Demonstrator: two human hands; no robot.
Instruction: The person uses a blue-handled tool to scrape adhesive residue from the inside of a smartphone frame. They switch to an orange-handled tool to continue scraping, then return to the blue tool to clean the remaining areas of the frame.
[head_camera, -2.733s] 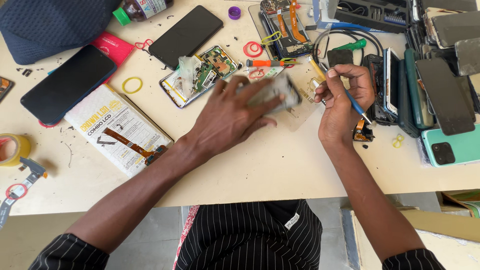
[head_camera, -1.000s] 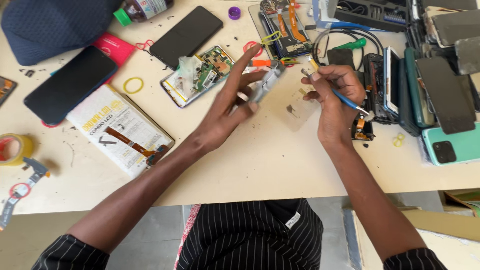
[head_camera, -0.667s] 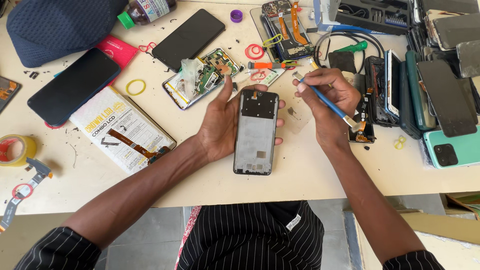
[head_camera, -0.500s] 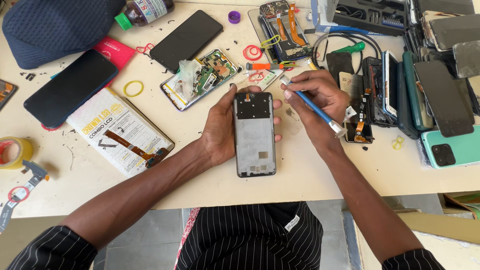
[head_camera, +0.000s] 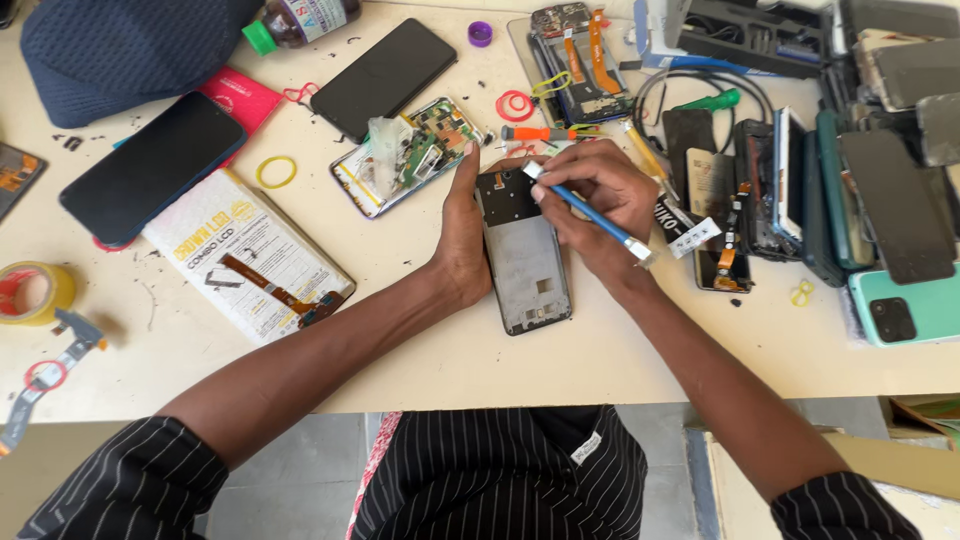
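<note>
A dark phone frame (head_camera: 524, 257) with its back off lies flat on the pale worktable (head_camera: 420, 350), long side pointing away from me. My left hand (head_camera: 462, 235) presses against its left edge, fingers stretched along the side. My right hand (head_camera: 592, 205) grips a thin blue-handled tool (head_camera: 590, 212) like a pen, its tip touching the top end of the frame.
An opened phone with a green circuit board (head_camera: 410, 152) lies just left of the frame. Black phones (head_camera: 152, 165), a printed white box (head_camera: 245, 258), rubber bands, an orange screwdriver (head_camera: 535, 132) and a yellow tape roll (head_camera: 32, 292) are scattered left. Stacked phones and parts (head_camera: 880, 180) crowd the right.
My left hand turned the phone frame over and laid it flat on the table. My right hand brought the blue tool's tip down to the frame's top end.
</note>
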